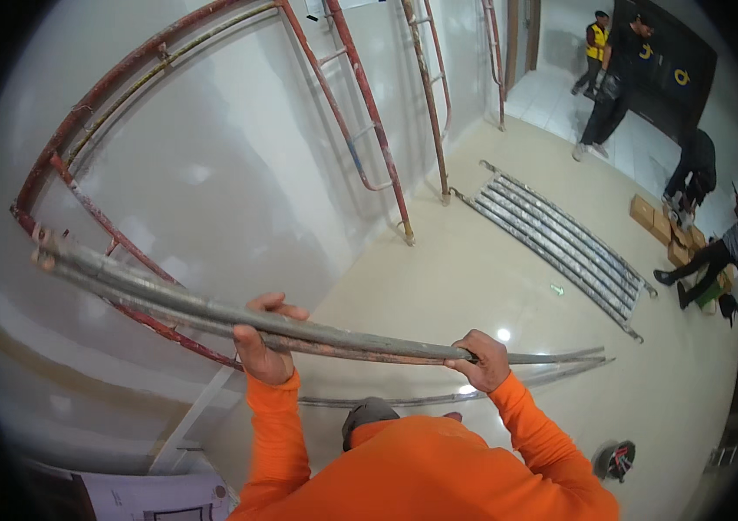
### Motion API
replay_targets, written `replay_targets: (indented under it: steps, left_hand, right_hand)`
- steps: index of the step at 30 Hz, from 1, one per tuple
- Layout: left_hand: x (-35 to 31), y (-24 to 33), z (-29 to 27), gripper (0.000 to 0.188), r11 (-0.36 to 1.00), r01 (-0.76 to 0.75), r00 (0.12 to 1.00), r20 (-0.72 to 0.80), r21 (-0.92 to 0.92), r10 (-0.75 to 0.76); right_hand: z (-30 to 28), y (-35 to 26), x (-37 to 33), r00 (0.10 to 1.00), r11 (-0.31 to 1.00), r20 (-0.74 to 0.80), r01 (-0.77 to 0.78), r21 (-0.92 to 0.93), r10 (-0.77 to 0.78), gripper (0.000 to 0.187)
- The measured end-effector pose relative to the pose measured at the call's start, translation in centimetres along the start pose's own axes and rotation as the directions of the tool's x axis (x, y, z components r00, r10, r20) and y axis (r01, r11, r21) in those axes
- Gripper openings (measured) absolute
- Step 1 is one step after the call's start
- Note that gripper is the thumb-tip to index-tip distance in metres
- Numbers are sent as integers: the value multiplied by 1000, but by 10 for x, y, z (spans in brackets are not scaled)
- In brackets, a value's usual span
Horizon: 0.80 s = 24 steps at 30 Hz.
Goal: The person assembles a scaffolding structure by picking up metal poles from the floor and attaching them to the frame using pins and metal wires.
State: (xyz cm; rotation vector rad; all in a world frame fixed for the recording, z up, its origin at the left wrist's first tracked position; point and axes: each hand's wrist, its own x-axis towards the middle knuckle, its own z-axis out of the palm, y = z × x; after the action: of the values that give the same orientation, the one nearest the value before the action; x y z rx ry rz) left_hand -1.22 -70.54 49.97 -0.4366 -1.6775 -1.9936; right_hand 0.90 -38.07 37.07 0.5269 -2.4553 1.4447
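Observation:
A folded scaffold cross brace (213, 310), long grey metal tubes lying together, spans the view from upper left to right. My left hand (266, 347) supports it near the middle, thumb on the near side and fingertips showing beyond the tubes. Farther right, my right hand (482, 360) is wrapped round the tubes. The brace's left end, with flattened tips, overlaps a red scaffold frame (82, 113) at the wall; whether they touch, I cannot tell. Below my hands, another grey tube (395, 402) lies on the floor, partly hidden by my orange-clad body.
More upright scaffold frames (369, 104) stand along the wall. A slatted metal scaffold platform (560, 247) with hooked ends lies on the floor ahead right. A dark bucket (603, 460) holding tools is at lower right. Several people are at far right, near cardboard boxes (660, 227).

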Motion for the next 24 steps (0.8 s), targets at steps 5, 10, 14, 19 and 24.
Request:
replay_targets:
  steps: [5, 10, 14, 19, 24]
  left_hand:
    - [47, -20, 43, 65, 994, -27, 999, 16, -110, 29]
    - [98, -53, 70, 59, 968, 40, 975, 224, -248, 17]
    - [134, -108, 96, 62, 911, 143, 951, 310, -387, -18]
    - [165, -174, 108, 60, 835, 337, 878, 466, -435, -111]
    - [224, -207, 77, 48, 874, 95, 968, -160, -477, -193]
  right_hand:
    - [-33, 13, 21, 997, 996, -72, -29, 82, 35, 21]
    - [-56, 38, 53, 975, 999, -222, -22, 31, 29, 21]
    - [-66, 79, 87, 957, 998, -291, -30, -52, 13, 21]
    - [-76, 128, 120, 949, 972, -270, -203, -118, 165, 22]
    - [-61, 180, 155, 928, 942, -246, -314, -118, 279, 21]
